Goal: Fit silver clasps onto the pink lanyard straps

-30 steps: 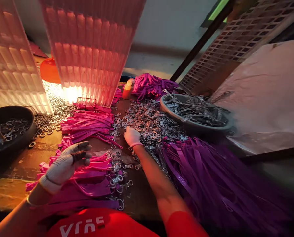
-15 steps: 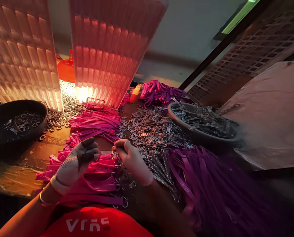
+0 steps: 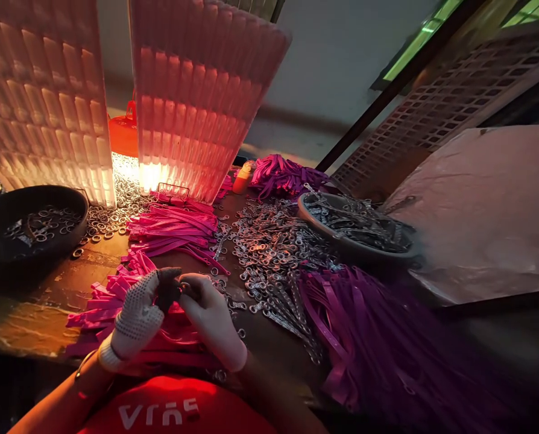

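My left hand [image 3: 138,316], in a dotted white work glove with dark fingertips, is closed in a pinch. My right hand [image 3: 213,316], in a thin pale glove, pinches too, its fingertips against those of the left. A small metal ring [image 3: 185,284] shows between the fingertips; anything else held there is hidden. Beneath both hands lies a row of pink straps [image 3: 102,304], partly covered by them. Another bundle of pink straps [image 3: 174,226] lies just beyond. Loose metal clasps [image 3: 269,241] are heaped to the right of my right hand.
On the left stands a dark bowl [image 3: 82,211] with rings, beside piled metal rings [image 3: 111,220]. Clear ribbed panels [image 3: 188,102] flank a red lamp [image 3: 123,135]. At right are a grey basin [image 3: 312,217] of metal pieces, purple straps [image 3: 364,325] and a pale sack [image 3: 486,211].
My right hand has moved left and down to meet my left hand, which has turned so its dotted back shows. The fingertips now touch. The view has shifted slightly.
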Action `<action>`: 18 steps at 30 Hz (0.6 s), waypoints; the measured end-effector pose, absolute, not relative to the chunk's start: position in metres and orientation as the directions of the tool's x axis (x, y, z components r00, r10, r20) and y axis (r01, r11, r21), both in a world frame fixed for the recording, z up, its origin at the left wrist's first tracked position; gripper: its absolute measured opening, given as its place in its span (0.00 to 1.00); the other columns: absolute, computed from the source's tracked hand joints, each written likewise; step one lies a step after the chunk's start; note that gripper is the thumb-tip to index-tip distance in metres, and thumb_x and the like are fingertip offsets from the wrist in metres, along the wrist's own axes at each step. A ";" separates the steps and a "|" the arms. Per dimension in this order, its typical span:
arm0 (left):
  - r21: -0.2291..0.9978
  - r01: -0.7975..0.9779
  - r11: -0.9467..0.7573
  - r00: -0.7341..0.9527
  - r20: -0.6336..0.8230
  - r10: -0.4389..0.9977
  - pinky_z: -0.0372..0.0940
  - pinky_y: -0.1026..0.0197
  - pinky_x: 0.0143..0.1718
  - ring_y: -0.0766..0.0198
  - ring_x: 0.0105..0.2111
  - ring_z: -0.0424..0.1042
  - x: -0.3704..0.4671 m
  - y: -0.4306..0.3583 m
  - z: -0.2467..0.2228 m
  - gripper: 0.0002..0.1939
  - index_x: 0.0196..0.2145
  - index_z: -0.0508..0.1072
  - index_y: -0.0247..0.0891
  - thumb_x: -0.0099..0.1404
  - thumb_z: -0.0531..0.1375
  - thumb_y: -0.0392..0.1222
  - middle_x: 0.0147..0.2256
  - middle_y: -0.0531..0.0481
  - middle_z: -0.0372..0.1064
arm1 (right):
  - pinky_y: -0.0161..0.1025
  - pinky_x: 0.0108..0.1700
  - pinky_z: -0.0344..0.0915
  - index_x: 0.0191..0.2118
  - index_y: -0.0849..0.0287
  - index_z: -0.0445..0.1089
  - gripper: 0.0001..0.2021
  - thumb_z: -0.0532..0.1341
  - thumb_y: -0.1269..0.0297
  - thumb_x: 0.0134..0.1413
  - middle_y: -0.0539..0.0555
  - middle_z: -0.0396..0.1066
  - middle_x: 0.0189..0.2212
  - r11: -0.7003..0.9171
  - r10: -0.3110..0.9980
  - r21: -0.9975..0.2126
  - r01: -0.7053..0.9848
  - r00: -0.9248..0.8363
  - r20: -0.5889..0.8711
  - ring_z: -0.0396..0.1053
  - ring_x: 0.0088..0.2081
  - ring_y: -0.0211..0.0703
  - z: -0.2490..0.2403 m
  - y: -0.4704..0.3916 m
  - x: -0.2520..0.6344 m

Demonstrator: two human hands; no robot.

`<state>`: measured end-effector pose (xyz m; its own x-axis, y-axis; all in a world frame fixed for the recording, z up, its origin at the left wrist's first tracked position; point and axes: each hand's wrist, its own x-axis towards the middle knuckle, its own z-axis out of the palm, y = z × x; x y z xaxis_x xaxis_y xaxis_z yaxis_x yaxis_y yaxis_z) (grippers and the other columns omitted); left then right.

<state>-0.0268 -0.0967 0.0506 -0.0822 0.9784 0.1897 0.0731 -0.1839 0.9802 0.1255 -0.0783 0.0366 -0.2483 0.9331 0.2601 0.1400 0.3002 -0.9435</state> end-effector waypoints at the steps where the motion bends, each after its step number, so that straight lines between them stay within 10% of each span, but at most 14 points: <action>1: 0.992 -0.031 -0.124 -0.055 0.122 0.991 0.72 0.55 0.45 0.57 0.41 0.77 -0.027 -0.095 0.050 0.20 0.49 0.75 0.37 0.58 0.64 0.39 0.41 0.44 0.78 | 0.37 0.45 0.68 0.49 0.56 0.70 0.13 0.58 0.70 0.59 0.52 0.76 0.42 0.367 0.911 -0.905 0.215 -0.281 0.302 0.73 0.42 0.40 0.036 -0.079 0.127; 8: 0.963 -0.266 0.043 -0.016 -0.049 0.999 0.71 0.62 0.36 0.61 0.36 0.76 -0.024 -0.082 0.048 0.23 0.47 0.73 0.35 0.51 0.65 0.33 0.36 0.47 0.77 | 0.43 0.41 0.62 0.41 0.58 0.71 0.09 0.54 0.71 0.60 0.56 0.74 0.36 0.593 0.784 -0.441 0.673 -0.359 0.506 0.69 0.39 0.48 0.030 -0.071 0.132; 13: 0.991 -0.127 0.048 0.043 -0.043 0.998 0.71 0.62 0.36 0.61 0.36 0.76 -0.024 -0.070 0.048 0.19 0.46 0.74 0.35 0.54 0.63 0.33 0.38 0.46 0.78 | 0.42 0.38 0.59 0.40 0.58 0.70 0.08 0.54 0.70 0.60 0.54 0.72 0.32 0.584 0.778 -0.362 0.727 -0.373 0.506 0.67 0.36 0.47 0.029 -0.058 0.137; 18: 0.990 -0.064 0.122 0.114 -0.114 0.987 0.53 0.70 0.16 0.73 0.16 0.59 -0.022 -0.056 0.046 0.15 0.46 0.71 0.37 0.61 0.62 0.40 0.23 0.57 0.67 | 0.40 0.37 0.56 0.40 0.59 0.70 0.07 0.56 0.69 0.58 0.55 0.72 0.34 0.551 0.806 -0.287 0.784 -0.410 0.427 0.67 0.36 0.46 0.038 -0.047 0.141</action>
